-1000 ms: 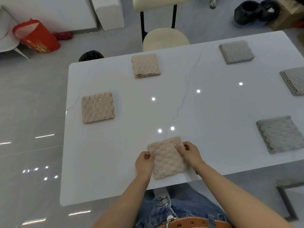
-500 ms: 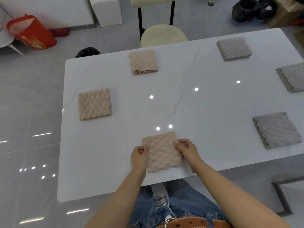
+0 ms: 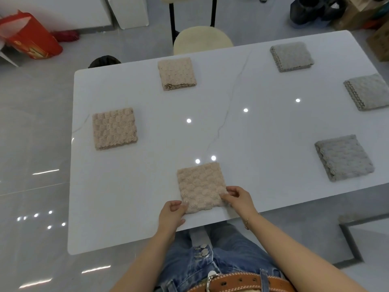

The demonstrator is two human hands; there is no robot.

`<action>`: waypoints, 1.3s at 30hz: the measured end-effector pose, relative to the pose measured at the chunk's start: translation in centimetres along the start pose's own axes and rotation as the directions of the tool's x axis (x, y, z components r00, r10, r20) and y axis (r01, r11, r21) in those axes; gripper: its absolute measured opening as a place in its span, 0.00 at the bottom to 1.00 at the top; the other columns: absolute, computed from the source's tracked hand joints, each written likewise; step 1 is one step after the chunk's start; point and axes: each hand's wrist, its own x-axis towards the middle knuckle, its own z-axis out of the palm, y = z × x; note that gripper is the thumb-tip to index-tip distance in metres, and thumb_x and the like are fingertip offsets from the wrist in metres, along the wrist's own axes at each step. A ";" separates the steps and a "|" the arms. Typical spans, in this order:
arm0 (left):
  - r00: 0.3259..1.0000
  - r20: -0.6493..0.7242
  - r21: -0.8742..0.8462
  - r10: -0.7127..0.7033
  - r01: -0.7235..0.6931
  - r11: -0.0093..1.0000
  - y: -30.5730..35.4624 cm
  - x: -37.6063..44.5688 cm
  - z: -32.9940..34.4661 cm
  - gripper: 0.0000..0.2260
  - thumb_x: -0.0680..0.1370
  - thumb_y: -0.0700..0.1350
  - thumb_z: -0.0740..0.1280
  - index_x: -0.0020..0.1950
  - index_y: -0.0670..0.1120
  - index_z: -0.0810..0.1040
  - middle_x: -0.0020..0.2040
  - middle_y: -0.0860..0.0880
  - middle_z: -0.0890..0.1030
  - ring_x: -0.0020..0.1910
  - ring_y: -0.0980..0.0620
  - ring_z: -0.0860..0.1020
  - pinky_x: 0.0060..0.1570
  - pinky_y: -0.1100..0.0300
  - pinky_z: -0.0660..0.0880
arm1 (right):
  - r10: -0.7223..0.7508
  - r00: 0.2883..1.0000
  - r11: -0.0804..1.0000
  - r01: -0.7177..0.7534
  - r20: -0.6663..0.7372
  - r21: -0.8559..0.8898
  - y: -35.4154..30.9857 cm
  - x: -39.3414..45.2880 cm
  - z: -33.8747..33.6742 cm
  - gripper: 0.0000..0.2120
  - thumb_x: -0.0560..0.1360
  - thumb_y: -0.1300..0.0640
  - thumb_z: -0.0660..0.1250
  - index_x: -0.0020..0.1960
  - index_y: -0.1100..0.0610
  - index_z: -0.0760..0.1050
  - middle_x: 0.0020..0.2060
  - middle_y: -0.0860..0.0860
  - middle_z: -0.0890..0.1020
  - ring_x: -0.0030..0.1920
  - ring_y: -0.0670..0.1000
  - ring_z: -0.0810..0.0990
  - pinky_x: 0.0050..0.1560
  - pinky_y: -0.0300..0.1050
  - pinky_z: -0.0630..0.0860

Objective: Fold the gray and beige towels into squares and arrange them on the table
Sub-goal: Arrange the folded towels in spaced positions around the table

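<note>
Both hands (image 3: 237, 198) seemingly at beige towel (image 3: 201, 186)

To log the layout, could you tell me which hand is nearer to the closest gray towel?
Right. The right hand is at the right edge of the beige towel, on the gray towel's side; the left hand is at that beige towel's lower-left corner, farther away.
</note>
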 end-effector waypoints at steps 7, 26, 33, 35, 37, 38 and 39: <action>0.997 -0.054 0.013 0.052 -0.051 0.999 0.4 0.5 0.8 0.04 0.76 0.40 0.69 0.44 0.43 0.75 0.44 0.44 0.78 0.40 0.51 0.77 0.38 0.63 0.77 | -0.028 0.993 1.000 0.027 -0.117 -0.015 -0.2 0.7 1.1 0.09 0.73 0.58 0.71 0.52 0.58 0.77 0.44 0.52 0.80 0.47 0.50 0.78 0.54 0.43 0.76; 0.999 0.040 0.108 0.001 -0.005 0.994 -0.7 -1.0 0.2 0.07 0.78 0.46 0.67 0.46 0.46 0.71 0.46 0.44 0.79 0.36 0.51 0.80 0.37 0.61 0.74 | -0.005 0.996 1.000 0.004 -0.094 -0.019 1.7 -1.4 0.2 0.02 0.74 0.58 0.70 0.44 0.56 0.79 0.44 0.54 0.82 0.44 0.51 0.78 0.54 0.49 0.77; 1.000 -0.015 0.122 0.025 -0.023 0.992 -0.8 -0.8 0.0 0.07 0.79 0.45 0.66 0.45 0.44 0.73 0.46 0.42 0.82 0.38 0.52 0.79 0.41 0.60 0.75 | -0.044 0.995 0.997 0.038 -0.085 -0.071 2.2 -1.7 0.2 0.04 0.73 0.58 0.72 0.44 0.59 0.80 0.43 0.55 0.83 0.46 0.53 0.79 0.50 0.47 0.77; 0.996 -0.031 0.255 0.083 -0.072 0.964 -0.5 -1.2 -0.3 0.07 0.78 0.47 0.67 0.47 0.44 0.73 0.48 0.42 0.81 0.41 0.51 0.78 0.43 0.59 0.72 | -0.077 0.992 0.993 0.068 -0.099 -0.092 1.8 -1.9 0.2 0.05 0.73 0.57 0.71 0.46 0.57 0.79 0.46 0.54 0.81 0.48 0.52 0.77 0.48 0.41 0.75; 0.944 -0.082 0.486 0.320 -0.243 0.839 0.1 -1.6 -0.6 0.09 0.77 0.47 0.68 0.52 0.44 0.73 0.51 0.45 0.78 0.48 0.50 0.76 0.46 0.61 0.69 | -0.244 0.963 0.946 0.210 -0.115 -0.245 1.0 -2.0 -0.1 0.10 0.74 0.55 0.70 0.53 0.55 0.76 0.53 0.50 0.77 0.52 0.48 0.75 0.50 0.37 0.71; 0.865 -0.070 0.598 0.496 -0.362 0.716 0.5 -1.7 -0.8 0.11 0.76 0.46 0.68 0.55 0.43 0.74 0.52 0.46 0.76 0.51 0.50 0.75 0.49 0.61 0.68 | -0.369 0.927 0.873 0.320 -0.071 -0.367 0.3 -2.0 -0.3 0.14 0.75 0.54 0.69 0.59 0.54 0.73 0.58 0.48 0.74 0.57 0.46 0.73 0.55 0.37 0.70; 0.767 -0.005 0.678 0.642 -0.469 0.566 1.0 -1.8 -0.8 0.12 0.76 0.44 0.68 0.57 0.43 0.74 0.54 0.47 0.75 0.53 0.49 0.74 0.50 0.61 0.67 | -0.470 0.882 0.764 0.424 0.031 -0.486 -0.4 -1.9 -0.5 0.19 0.76 0.52 0.67 0.65 0.54 0.70 0.63 0.45 0.70 0.62 0.44 0.69 0.60 0.37 0.67</action>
